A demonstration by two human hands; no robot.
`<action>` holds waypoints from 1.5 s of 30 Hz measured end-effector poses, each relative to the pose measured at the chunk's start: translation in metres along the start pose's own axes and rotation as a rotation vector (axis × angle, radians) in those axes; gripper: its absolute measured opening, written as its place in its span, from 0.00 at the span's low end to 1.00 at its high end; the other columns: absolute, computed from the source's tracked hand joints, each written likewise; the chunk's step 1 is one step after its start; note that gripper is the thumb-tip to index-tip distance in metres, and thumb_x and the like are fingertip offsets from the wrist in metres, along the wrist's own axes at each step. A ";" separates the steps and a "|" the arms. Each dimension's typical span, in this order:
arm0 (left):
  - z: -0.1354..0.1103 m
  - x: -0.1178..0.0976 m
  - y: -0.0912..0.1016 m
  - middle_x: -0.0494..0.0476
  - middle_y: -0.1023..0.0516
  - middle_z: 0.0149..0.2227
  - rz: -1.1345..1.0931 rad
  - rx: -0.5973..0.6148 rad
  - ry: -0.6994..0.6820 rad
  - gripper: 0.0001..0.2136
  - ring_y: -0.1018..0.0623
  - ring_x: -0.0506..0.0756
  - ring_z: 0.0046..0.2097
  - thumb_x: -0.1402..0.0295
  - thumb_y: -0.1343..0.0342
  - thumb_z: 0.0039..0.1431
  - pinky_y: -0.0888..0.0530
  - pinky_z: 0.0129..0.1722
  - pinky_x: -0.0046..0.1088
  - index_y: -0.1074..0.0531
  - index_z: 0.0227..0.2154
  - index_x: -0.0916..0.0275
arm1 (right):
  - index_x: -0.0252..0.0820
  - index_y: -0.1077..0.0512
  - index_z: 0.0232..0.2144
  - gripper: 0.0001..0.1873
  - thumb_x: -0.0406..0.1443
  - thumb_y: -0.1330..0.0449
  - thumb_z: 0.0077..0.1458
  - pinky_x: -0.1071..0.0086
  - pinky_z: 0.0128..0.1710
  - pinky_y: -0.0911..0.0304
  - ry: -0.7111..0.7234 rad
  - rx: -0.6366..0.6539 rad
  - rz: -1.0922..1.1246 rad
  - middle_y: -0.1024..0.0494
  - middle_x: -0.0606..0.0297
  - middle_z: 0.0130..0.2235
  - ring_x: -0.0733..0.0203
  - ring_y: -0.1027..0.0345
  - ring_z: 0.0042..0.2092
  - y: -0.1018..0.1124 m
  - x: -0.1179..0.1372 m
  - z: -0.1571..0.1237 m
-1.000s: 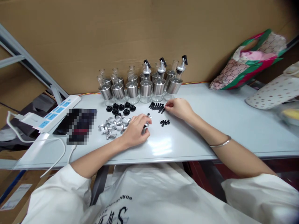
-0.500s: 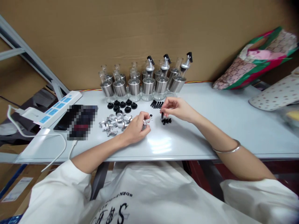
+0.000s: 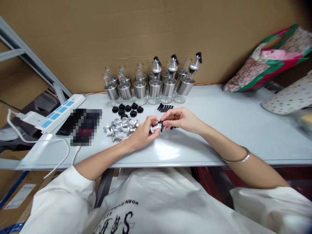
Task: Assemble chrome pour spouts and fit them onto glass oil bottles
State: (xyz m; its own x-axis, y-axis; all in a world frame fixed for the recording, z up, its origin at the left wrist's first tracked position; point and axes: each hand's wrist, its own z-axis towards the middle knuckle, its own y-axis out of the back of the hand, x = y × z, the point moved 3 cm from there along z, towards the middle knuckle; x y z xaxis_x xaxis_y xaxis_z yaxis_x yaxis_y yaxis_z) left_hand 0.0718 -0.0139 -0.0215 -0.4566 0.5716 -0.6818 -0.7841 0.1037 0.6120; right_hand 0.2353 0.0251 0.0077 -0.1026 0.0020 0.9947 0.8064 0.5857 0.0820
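My left hand [image 3: 145, 131] is closed around a silver pour spout [image 3: 155, 128], its tip pointing right. Pinched in my right hand [image 3: 179, 120] is a small black flip cap [image 3: 161, 126], held against the spout's tip; the fingers partly hide where they meet. Small black plugs [image 3: 173, 127] lie under my right hand, mostly covered by it. Behind it is a row of thin black levers [image 3: 165, 108]. Left of my left hand lies a pile of silver spouts [image 3: 119, 130], with several black round stoppers [image 3: 128, 108] behind them.
Glass bottles with steel sleeves [image 3: 140, 87] stand along the back, three fitted with spouts. A power strip [image 3: 63, 112] and phones [image 3: 70, 125] with a white cable lie at left. A patterned bag [image 3: 253, 71] and a dotted white object [image 3: 287, 97] are at right.
My right hand has moved left from the black plugs to the spout, bringing the black cap against its tip. My left hand stays nearly in place, still holding the spout.
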 end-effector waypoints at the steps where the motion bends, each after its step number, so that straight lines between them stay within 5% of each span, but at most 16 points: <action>1: 0.000 0.000 0.000 0.49 0.33 0.32 0.002 0.000 -0.005 0.13 0.32 0.47 0.28 0.69 0.50 0.56 0.35 0.27 0.22 0.45 0.42 0.60 | 0.37 0.26 0.27 0.12 0.37 0.31 0.39 0.71 0.30 0.31 -0.003 0.004 0.001 0.22 0.67 0.22 0.67 0.28 0.25 0.000 0.000 0.000; 11: 0.000 -0.003 -0.001 0.46 0.34 0.27 -0.016 0.062 -0.014 0.13 0.35 0.47 0.26 0.70 0.52 0.56 0.36 0.30 0.22 0.45 0.44 0.61 | 0.35 0.25 0.26 0.11 0.35 0.31 0.38 0.74 0.27 0.33 -0.034 0.014 -0.003 0.22 0.68 0.22 0.69 0.30 0.23 -0.002 0.001 0.000; 22: -0.002 -0.003 0.000 0.45 0.32 0.25 -0.036 0.094 0.034 0.14 0.34 0.47 0.24 0.68 0.54 0.57 0.37 0.29 0.21 0.44 0.46 0.61 | 0.37 0.30 0.29 0.15 0.32 0.30 0.37 0.70 0.32 0.32 -0.035 0.171 0.043 0.21 0.68 0.26 0.65 0.26 0.28 -0.003 -0.008 0.001; 31: -0.004 -0.001 0.000 0.43 0.33 0.21 -0.065 0.122 -0.007 0.11 0.30 0.48 0.22 0.62 0.61 0.64 0.35 0.27 0.22 0.43 0.45 0.61 | 0.38 0.32 0.24 0.14 0.34 0.30 0.35 0.71 0.31 0.33 -0.007 0.131 -0.090 0.22 0.69 0.24 0.65 0.26 0.28 -0.008 -0.008 -0.002; 45: -0.011 -0.002 -0.002 0.43 0.37 0.20 -0.083 -0.003 -0.028 0.13 0.34 0.47 0.19 0.59 0.65 0.67 0.37 0.23 0.23 0.42 0.42 0.61 | 0.37 0.31 0.22 0.15 0.37 0.29 0.34 0.71 0.28 0.34 0.041 0.092 -0.050 0.23 0.69 0.22 0.65 0.28 0.25 -0.012 -0.012 -0.003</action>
State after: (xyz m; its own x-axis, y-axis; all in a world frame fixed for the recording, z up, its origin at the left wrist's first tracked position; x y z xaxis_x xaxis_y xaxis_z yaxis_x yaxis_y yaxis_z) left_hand 0.0698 -0.0247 -0.0259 -0.3779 0.5834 -0.7190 -0.8203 0.1492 0.5522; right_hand 0.2285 0.0156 -0.0051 -0.1164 -0.0611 0.9913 0.7440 0.6558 0.1278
